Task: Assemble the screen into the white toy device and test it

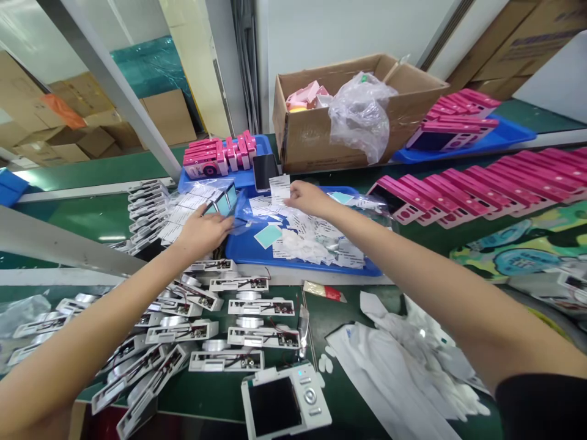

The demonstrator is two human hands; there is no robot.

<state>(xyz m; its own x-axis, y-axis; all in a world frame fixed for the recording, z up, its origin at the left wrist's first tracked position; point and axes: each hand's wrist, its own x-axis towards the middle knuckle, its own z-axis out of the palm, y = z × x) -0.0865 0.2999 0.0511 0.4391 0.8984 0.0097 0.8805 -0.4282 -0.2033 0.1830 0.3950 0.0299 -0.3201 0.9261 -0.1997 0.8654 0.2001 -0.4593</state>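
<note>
My left hand (207, 233) lies at the edge of a row of small dark panels with teal faces (224, 203), its fingers spread and touching them. Beside it, printed white sheets (183, 211) overlap in clear plastic. Between the fingertips of my right hand (306, 198) is a small white printed sheet (279, 188), pinched at its right edge. Below that hand a blue tray (247, 249) carries a loose heap of similar sheets (312, 235) and a teal square (268, 236). A dark rectangular screen (265, 171) leans behind the held sheet.
Opened white camera bodies (263, 336) stand in rows at the front left. Near the front edge lies a white camera (287, 403) with a dark screen. White gloves (389, 366) are at the right. Pink cameras (481, 189) line the right side; a cardboard box (316, 143) stands behind.
</note>
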